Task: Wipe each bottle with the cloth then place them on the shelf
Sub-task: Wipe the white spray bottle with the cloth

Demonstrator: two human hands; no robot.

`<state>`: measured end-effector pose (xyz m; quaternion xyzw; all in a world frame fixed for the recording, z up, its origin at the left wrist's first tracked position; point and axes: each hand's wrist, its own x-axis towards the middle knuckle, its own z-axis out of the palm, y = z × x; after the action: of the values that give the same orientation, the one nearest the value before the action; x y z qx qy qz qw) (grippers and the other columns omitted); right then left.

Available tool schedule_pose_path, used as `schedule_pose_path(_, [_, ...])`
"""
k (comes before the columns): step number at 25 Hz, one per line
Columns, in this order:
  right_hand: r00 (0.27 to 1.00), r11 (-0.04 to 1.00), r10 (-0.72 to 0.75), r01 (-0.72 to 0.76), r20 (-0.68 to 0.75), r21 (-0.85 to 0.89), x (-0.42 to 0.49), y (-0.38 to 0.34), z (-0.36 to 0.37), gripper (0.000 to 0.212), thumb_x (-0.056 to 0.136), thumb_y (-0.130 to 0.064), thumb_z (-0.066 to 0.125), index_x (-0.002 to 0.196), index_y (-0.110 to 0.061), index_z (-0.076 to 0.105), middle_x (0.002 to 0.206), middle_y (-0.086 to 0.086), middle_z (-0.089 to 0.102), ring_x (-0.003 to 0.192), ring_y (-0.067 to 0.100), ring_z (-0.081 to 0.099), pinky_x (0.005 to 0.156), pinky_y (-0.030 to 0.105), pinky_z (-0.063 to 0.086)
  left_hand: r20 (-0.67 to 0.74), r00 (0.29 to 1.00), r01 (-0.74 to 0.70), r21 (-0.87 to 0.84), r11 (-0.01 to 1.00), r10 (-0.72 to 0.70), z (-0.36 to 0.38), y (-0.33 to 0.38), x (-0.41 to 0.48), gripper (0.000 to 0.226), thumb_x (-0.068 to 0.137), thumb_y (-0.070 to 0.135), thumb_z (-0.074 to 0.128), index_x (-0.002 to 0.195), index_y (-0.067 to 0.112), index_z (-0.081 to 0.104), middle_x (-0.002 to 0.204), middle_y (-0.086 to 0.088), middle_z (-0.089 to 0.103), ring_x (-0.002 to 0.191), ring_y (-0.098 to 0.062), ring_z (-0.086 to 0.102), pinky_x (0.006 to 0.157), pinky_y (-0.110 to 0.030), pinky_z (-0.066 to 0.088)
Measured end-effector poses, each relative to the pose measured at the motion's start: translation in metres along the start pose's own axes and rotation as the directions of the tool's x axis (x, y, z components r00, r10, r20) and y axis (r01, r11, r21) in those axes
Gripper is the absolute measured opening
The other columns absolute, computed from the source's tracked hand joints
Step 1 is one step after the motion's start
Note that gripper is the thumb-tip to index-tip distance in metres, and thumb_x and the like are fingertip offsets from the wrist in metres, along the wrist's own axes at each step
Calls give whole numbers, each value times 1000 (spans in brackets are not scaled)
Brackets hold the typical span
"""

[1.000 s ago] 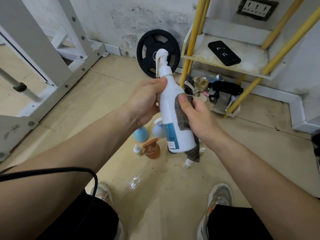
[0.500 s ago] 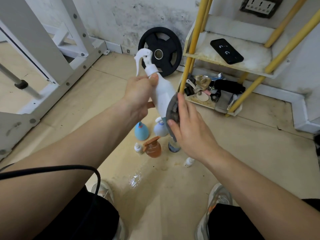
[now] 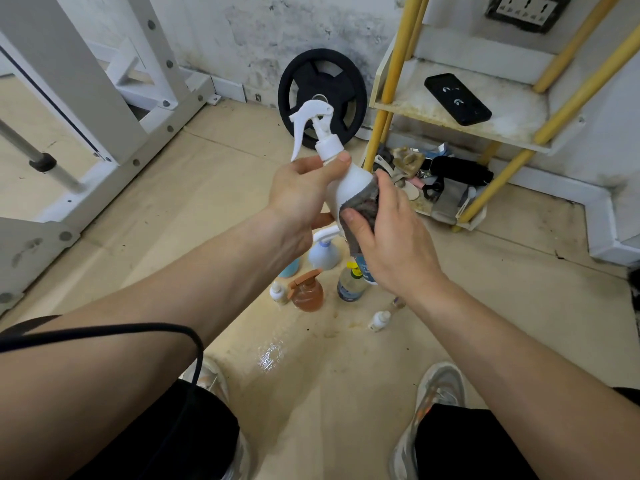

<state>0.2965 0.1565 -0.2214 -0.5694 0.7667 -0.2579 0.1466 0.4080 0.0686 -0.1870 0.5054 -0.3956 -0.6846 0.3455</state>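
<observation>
Left hand [image 3: 301, 199] grips the neck of the white plastic trigger-spray bottle [image 3: 349, 181] in mid-air, right hand [image 3: 391, 244] clasps the grey cloth [image 3: 363, 206] round its body: judged first wipe, yellow-framed shelf [image 3: 433, 121] holds no bottle, several assorted bottles [image 3: 308, 292] wait on the floor [image 3: 207, 202].

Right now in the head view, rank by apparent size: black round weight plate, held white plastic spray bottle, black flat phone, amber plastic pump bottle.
Top, unranked: white plastic spray bottle and black round weight plate; the bottle is nearer the camera.
Then black flat phone.
Smallest: amber plastic pump bottle.
</observation>
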Motion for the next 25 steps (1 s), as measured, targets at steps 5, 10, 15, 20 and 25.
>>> schedule_pose_path(5, [994,923,108,-91,-25,374,8,8,2,57,102,-48,48,148,-17,39,129,-1,61,118,17,58,99,37,48,103,995,-26,85,996,17,-1,2,-3,7,95,18,67,100,23,69,95,5,72,76,-5,69,54,-21,56])
schedule_pose_path(10, [951,517,287,-255,116,817,19,11,-9,31,102,-44,50,106,-17,65,101,1,76,98,21,73,92,43,57,284,954,-160,210,964,97,-15,8,5,34,94,-1,59,116,23,69,110,11,75,102,-5,68,82,-23,57])
schedule_pose_path(15, [940,169,214,-305,268,937,20,8,-20,53,103,-47,42,122,-3,65,111,18,73,100,33,71,89,46,58,308,911,-349,222,911,274,-18,8,6,24,91,10,72,114,14,68,110,-1,73,87,-10,69,82,-27,59])
schedule_pose_path(20, [933,7,179,-317,311,948,16,10,-17,57,104,-51,31,112,-11,71,108,11,74,98,24,71,95,42,54,287,956,-154,330,931,57,-14,-9,-4,38,91,50,64,108,17,67,105,-6,72,87,-16,68,68,-26,58])
schedule_pose_path(25, [940,91,233,-275,248,957,15,8,-10,57,107,-48,27,127,-8,63,120,10,72,110,22,70,102,42,53,359,933,-118,253,960,20,-14,-18,-11,35,95,51,57,118,24,62,107,2,73,89,-16,71,70,-35,57])
